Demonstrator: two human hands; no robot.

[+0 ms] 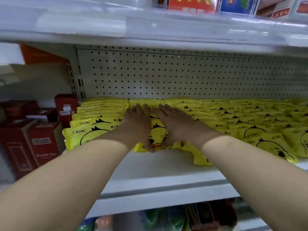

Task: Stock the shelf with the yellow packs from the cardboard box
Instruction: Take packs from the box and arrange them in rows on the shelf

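Head view: the left hand [138, 124] and right hand [174, 125] lie side by side on one row of yellow packs [250, 121]. Their fingers are straight and flat on top, with the thumbs down at the near edge of the front pack [157, 136], likely to press the row back towards the pegboard [183, 77] and square it. The packs are glossy, soft pouches with a duck face, overlapped in rows on the white shelf [158, 165] (the cardboard box is out of sight)

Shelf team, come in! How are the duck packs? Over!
Both flat on front yellow pack: left hand, right hand. Pack on shelf. Crooked pack beside it.
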